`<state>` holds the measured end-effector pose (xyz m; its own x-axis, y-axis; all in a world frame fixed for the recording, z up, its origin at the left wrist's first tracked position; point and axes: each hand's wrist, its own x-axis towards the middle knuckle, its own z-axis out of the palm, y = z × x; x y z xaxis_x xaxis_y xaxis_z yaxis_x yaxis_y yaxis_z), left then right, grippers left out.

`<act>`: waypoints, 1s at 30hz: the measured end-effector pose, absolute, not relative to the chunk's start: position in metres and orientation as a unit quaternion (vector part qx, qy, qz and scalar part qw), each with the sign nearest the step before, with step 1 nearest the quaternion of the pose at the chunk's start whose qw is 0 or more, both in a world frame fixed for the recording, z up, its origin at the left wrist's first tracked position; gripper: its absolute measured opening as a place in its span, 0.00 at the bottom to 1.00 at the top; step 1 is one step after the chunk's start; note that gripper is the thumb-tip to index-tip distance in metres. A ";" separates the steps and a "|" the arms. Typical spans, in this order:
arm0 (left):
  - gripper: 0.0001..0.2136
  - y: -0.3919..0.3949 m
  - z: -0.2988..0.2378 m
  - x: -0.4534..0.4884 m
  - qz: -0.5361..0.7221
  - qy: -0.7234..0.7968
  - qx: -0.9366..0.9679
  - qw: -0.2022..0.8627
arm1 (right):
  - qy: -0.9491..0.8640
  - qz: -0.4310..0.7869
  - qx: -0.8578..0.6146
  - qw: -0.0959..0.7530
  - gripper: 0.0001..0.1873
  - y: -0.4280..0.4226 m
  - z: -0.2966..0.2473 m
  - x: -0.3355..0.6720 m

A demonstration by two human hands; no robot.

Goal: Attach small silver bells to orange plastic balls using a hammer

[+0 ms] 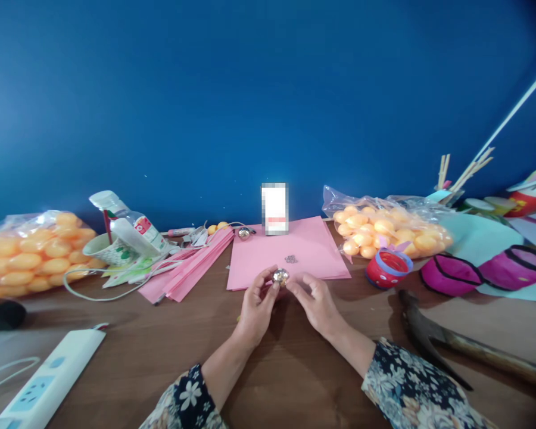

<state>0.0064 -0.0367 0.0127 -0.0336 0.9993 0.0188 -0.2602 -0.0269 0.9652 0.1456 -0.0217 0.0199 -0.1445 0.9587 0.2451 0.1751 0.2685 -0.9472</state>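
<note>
A small, shiny metal bell [280,276] sits between the thumb and fingers of my left hand [258,307], just past the near edge of the pink paper [252,262]. Close on its right is my right hand [315,305], its thumb and fingertips pinched together; what they hold, if anything, is too small to make out. Several small metal rings [290,259] lie in a little pile on the pink paper beyond my fingers. Another shiny bell [243,233] rests at the paper's far left corner.
Bags of orange balls flank the work area, one left [31,253] and one right [375,229]. Pink strips [192,268], a cup [107,250] and a tilted bottle [138,226] lie left. A red cup [388,269], a wooden-handled tool [482,351] and a power strip [49,381] are nearer.
</note>
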 end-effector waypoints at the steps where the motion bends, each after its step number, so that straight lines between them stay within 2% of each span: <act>1: 0.19 -0.037 0.013 0.006 0.573 0.435 0.431 0.544 | -0.636 0.409 -0.446 0.479 0.12 -0.022 0.020 0.146; 30: 0.19 -0.035 0.012 0.006 0.581 0.450 0.427 0.527 | -0.653 0.405 -0.446 0.459 0.10 -0.023 0.022 0.145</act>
<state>0.0060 -0.0354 0.0119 -0.0805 0.9965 0.0223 -0.2279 -0.0402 0.9729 0.1454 -0.0230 0.0220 -0.1812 0.9542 0.2381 0.2115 0.2742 -0.9381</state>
